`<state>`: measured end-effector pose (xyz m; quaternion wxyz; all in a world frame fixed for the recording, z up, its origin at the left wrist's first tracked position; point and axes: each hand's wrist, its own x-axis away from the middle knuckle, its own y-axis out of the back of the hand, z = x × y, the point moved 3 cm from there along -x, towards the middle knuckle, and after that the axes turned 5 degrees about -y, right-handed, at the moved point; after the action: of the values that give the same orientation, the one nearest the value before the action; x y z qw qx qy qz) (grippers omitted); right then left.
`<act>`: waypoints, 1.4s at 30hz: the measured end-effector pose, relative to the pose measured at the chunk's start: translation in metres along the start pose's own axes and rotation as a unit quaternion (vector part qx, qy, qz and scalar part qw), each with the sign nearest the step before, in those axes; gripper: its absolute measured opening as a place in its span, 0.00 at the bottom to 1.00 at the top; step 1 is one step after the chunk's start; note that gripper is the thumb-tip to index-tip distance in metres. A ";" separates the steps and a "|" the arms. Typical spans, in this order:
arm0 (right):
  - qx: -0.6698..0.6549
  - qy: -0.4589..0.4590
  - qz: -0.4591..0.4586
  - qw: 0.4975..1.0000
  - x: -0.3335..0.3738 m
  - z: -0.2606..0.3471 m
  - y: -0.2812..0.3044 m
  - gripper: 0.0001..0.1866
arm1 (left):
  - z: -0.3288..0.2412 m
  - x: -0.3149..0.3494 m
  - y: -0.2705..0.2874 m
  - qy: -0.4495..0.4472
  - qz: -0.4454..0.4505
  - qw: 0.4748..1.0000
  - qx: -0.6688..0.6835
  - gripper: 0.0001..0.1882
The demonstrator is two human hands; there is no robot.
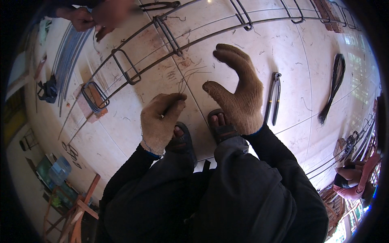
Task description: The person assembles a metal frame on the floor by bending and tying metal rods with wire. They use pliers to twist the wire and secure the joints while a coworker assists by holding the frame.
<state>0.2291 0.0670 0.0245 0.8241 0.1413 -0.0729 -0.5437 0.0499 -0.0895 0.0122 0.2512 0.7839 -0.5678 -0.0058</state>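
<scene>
Steel-bar frame (pixel 210 37) lies across the tiled floor (pixel 121 133) ahead of the gloved hands, its left end propped on a brick (pixel 92 117); left hand (pixel 161 121) has thumb and fingertips brought together, apparently pinching thin wire strands (pixel 184 81) that stand out beyond the tips; right hand (pixel 237 87) gapes, thumb and fingers well apart, nothing in its grasp; neither hand touches the frame. Progress, as judged: the work looks partway along; long bars laid out, and rectangular stirrups set around them at intervals, one stirrup (pixel 133 82) toward the left, others farther along to the upper right; a stirrup bunch (pixel 88 102) sits at the left end over the brick, close together, so spacing there is probably undone; whether each crossing has its wire tie cannot be read at this scale, though tying seems the step in hand, given the strands held apart from the frame. Supplies remain: a dark wire bundle (pixel 333 95) lies on the floor at right, well apart from the right hand; pincers (pixel 276 77) rest nearer, just beside that wrist, unused at this instant; a co-worker's hand (pixel 81 19) is at upper left, beyond the frame, near loose steel rods (pixel 71 56); its grip is unclear.
</scene>
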 end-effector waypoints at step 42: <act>0.136 0.042 0.092 0.986 -0.012 -0.026 -0.011 0.08 | 0.010 0.011 -0.008 0.173 0.077 0.977 0.099 0.16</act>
<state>0.2215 0.0780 -0.0032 0.8458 0.2674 -0.1240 -0.4446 0.0580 -0.1014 0.0038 0.2661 0.7479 -0.5724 0.2054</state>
